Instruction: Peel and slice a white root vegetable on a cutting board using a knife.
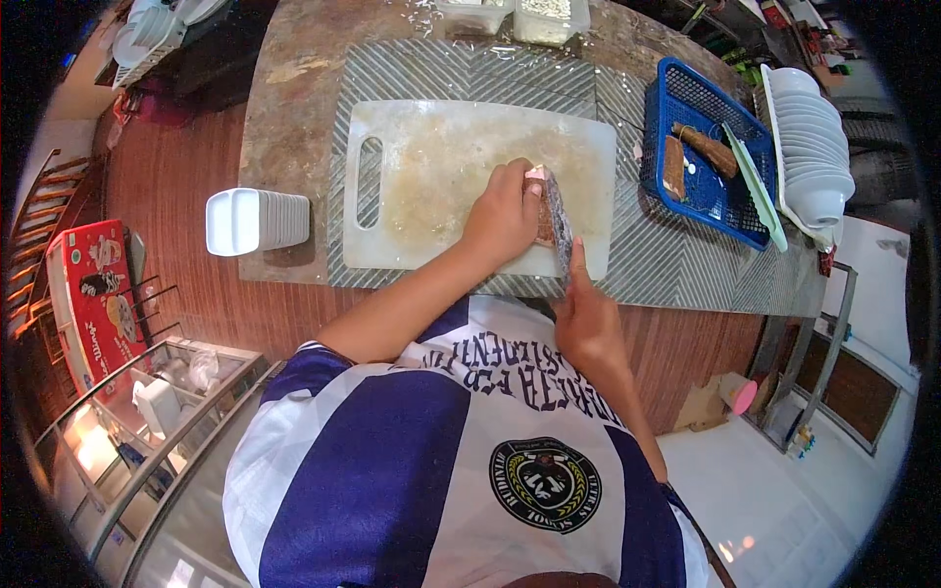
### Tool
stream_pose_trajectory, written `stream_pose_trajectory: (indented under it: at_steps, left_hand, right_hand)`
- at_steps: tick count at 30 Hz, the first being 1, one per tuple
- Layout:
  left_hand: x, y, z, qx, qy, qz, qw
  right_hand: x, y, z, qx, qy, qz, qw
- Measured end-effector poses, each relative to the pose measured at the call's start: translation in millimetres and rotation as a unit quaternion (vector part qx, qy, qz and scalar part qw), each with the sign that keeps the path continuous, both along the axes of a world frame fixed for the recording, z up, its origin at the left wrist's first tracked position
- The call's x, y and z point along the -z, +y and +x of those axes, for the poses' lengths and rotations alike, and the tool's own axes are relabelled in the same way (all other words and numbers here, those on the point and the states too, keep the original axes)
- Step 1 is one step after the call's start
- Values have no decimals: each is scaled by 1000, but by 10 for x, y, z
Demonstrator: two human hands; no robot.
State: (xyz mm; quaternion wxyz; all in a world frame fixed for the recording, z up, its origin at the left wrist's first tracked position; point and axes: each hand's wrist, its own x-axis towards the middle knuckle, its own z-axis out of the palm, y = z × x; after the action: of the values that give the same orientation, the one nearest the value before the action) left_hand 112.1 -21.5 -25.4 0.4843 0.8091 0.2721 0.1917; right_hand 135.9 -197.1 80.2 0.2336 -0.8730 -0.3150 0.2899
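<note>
A piece of brown-skinned root vegetable [543, 223], its far end cut and pinkish-white, stands over the right part of a white cutting board [461, 147]. My left hand [498, 220] grips it from the left side, thumb and fingers closed round it. Along its right side lies the blade of a knife [561, 220], grey and smeared, pointing away from me. Wrapped round the knife's handle, my right hand [586, 318] is at the board's near edge, with the index finger stretched along the blade. The fingers hide most of the handle.
Right of the board, a blue plastic basket [655, 147] holds brown roots [711, 152] and a pale green flat tool or lid [755, 186]. Beyond it stands a rack of white bowls [809, 127]. Stacked white trays [257, 221] sit at the left table edge; tubs [551, 22] stand at the far edge.
</note>
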Motion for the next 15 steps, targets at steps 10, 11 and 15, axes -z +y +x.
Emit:
stream_pose_trajectory:
  at_steps: [10,11,15]
  left_hand:
    - [17,10,9,12,19,5,1000]
    - [18,11,4,12,20,7,1000]
    - [37,6,1,12,16,5,1000]
  right_hand:
    - [127,30,-55,51,23,-74,996]
    - [117,33,-55,51,25,-74,996]
    - [89,68,-69,13,12,-62,998]
